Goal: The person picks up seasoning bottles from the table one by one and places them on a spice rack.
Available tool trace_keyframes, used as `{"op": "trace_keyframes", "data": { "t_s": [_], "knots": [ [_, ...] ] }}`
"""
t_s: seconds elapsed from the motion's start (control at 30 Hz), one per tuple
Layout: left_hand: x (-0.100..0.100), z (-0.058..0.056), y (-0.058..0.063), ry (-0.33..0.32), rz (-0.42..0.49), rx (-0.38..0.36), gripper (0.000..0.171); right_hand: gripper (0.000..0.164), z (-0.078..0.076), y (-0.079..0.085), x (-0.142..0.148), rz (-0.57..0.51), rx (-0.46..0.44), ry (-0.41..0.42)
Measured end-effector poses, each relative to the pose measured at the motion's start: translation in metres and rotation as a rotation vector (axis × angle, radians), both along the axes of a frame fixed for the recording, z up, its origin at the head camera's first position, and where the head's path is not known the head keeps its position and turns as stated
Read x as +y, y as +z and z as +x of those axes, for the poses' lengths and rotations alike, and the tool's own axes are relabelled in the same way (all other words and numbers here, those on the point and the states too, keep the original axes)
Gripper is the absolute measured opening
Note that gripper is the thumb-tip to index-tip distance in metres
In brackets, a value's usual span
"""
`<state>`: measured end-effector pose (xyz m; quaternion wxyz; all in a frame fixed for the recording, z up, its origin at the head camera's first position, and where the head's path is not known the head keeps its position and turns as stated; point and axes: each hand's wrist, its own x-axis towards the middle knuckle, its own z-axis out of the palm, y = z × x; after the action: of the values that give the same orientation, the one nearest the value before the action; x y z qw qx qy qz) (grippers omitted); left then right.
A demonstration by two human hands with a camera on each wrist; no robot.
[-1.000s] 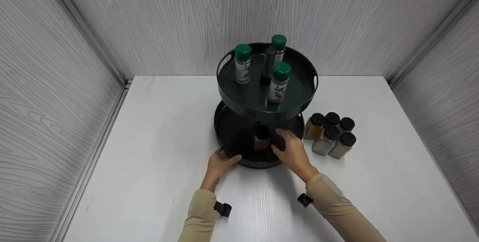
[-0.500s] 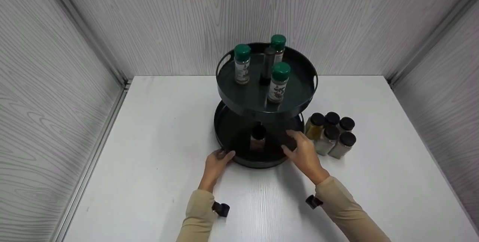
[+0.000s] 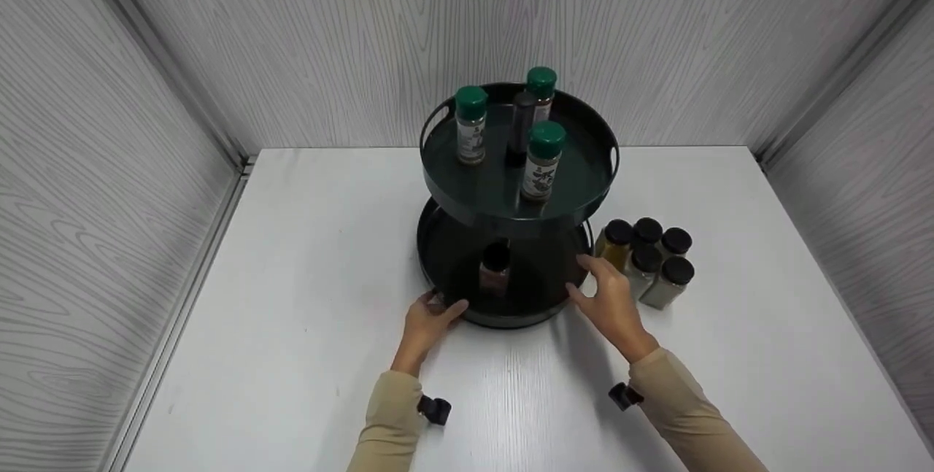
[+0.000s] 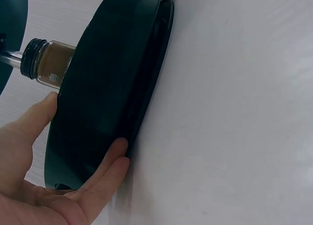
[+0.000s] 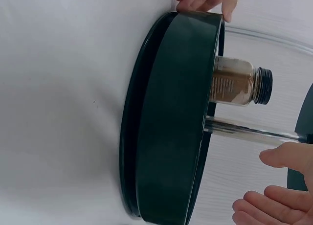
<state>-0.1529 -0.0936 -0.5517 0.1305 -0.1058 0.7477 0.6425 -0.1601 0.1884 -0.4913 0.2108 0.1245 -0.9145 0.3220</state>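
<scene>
A black two-tier round tray stand carries a spice jar (image 3: 494,279) with a black lid on its lower tray (image 3: 503,322). My left hand (image 3: 427,327) holds that lower tray at its front left. In the left wrist view the thumb lies at the rim and the fingers reach along the outer wall to the base. My right hand (image 3: 611,308) hovers by the tray's right edge, thumb and fingers spread, holding nothing. In the right wrist view the jar (image 5: 232,82) stands beside the thin metal post (image 5: 249,131), apart from the right hand.
On the upper tray (image 3: 584,173) stand green-capped bottles (image 3: 541,173) around a dark centre handle (image 3: 520,129). Several black-lidded spice jars (image 3: 662,286) cluster on the white table (image 3: 328,253), just right of the stand and close to my right hand.
My right hand has drawn back to the right, away from the jar. The jar has shifted a little left on the lower tray. My left hand has stayed at the tray.
</scene>
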Motion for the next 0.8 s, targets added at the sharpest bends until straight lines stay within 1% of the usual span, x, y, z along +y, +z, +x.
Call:
{"op": "trace_keyframes", "data": {
  "t_s": [0.1, 0.2, 0.23, 0.37, 0.43, 0.57, 0.7, 0.8],
  "knots": [
    [-0.001, -0.001, -0.002, 0.009, -0.027, 0.004, 0.086, 0.038, 0.001, 0.000, 0.007, -0.004, 0.003, -0.012],
    [-0.001, -0.002, -0.004, 0.022, -0.054, 0.011, 0.081, 0.039, 0.002, 0.001, 0.013, -0.008, 0.002, -0.031],
    [-0.001, -0.002, -0.005, 0.029, -0.054, 0.017, 0.079, 0.039, 0.002, 0.001, 0.015, -0.008, 0.004, -0.038],
    [-0.001, -0.002, -0.005, 0.051, -0.007, 0.040, 0.072, 0.039, 0.001, 0.003, 0.024, 0.000, 0.021, -0.071],
    [0.000, -0.001, -0.004, 0.049, 0.012, 0.040, 0.070, 0.039, 0.001, 0.004, 0.028, 0.008, 0.036, -0.086],
    [0.001, -0.001, -0.004, 0.028, 0.004, 0.019, 0.071, 0.039, 0.001, 0.006, 0.036, 0.006, 0.055, -0.108],
    [0.001, -0.002, -0.004, 0.026, -0.020, -0.001, 0.072, 0.041, 0.002, 0.008, 0.041, 0.013, 0.034, -0.129],
    [0.001, -0.002, -0.004, 0.026, -0.024, 0.000, 0.071, 0.041, 0.002, 0.008, 0.045, 0.017, 0.018, -0.136]
  ]
}}
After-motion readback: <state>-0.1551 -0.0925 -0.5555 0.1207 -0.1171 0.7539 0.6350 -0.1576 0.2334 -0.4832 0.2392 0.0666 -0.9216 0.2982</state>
